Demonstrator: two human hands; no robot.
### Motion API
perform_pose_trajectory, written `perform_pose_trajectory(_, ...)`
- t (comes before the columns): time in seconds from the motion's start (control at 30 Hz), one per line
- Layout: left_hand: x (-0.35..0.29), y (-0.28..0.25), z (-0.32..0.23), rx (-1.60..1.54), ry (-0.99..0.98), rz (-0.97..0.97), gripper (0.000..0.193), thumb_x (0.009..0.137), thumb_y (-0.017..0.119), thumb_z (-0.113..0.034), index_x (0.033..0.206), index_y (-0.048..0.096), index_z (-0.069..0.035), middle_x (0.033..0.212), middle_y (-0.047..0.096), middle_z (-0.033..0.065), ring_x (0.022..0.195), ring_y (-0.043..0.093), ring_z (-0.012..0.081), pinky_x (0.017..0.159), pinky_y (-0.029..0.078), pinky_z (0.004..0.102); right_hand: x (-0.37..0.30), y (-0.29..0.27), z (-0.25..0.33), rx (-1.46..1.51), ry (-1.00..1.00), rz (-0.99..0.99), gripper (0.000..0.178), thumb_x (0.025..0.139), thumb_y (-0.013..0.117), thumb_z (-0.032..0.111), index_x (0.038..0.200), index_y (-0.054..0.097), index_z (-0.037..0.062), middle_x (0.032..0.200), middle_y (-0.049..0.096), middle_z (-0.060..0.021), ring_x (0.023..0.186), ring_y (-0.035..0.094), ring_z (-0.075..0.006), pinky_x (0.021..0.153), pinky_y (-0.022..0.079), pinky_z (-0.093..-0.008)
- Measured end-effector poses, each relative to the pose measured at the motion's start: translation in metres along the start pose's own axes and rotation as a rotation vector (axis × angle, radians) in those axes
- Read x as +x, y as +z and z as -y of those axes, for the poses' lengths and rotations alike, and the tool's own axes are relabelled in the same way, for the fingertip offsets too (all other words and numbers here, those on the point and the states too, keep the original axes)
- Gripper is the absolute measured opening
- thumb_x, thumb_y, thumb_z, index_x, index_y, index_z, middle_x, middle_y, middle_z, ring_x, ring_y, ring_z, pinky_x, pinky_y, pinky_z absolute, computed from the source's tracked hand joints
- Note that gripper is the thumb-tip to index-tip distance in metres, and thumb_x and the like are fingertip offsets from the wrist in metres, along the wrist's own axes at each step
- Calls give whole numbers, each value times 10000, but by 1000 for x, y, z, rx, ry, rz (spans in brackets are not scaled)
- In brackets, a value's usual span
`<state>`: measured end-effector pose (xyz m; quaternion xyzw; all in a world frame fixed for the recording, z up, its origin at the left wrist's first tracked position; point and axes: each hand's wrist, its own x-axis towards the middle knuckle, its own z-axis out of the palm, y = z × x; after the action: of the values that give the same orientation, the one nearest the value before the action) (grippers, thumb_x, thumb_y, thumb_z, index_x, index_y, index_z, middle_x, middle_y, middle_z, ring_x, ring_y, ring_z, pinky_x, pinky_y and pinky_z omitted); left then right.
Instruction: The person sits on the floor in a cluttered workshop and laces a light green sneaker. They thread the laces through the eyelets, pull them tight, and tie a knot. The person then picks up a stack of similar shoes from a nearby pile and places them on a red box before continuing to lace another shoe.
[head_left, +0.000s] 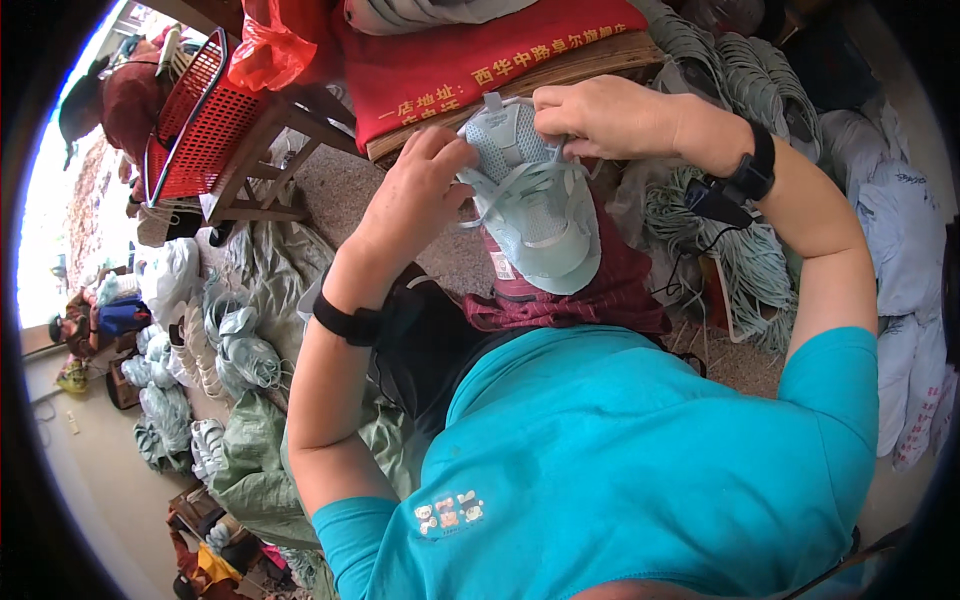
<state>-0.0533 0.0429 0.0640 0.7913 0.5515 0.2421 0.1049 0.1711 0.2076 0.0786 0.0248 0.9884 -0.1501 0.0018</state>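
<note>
A pale blue-green sneaker rests on my lap over dark red cloth, its toe towards me. Its mesh tongue stands up at the far end between my hands. A light shoelace runs loosely across the upper in loops. At the left of the shoe opening, my left hand is closed, thumb and fingers pinching the lace. My right hand is closed at the right of the opening, its fingertips on the lace there. The fingers partly hide the exact grip on both sides.
A wooden bench with a red printed cloth stands just beyond the shoe. To the left is a red plastic basket on a wooden stool. Bundles of laces lie at right, with bagged goods at left.
</note>
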Motion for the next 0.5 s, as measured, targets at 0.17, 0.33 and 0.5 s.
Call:
perform_pose_trajectory(0.17,-3,1,16,-139,-77,108,273,743,740,-51,971,591,-27,1011,544,115,981,560,304,835,474,387,-5,4,-7,224,76,-18,166,829,705,155,873,605,30,951,498,-70,815,599,-255,727,509,-375)
perform_pose_trajectory(0.33,-13,30,26,-403,-227,-48,130,785,740,-99,848,671,-9,969,505,77,940,531,228,792,467,346,3,23,6,736,430,-104,206,899,662,200,807,638,18,943,484,-20,739,563,-116,518,529,-256)
perform_pose_trajectory(0.5,-17,54,16,-527,-382,-282,136,776,740,-125,805,691,-1,1006,478,65,949,491,189,772,456,297,8,43,16,1038,632,-340,204,913,642,200,825,633,16,974,494,-11,684,554,-72,438,493,-206)
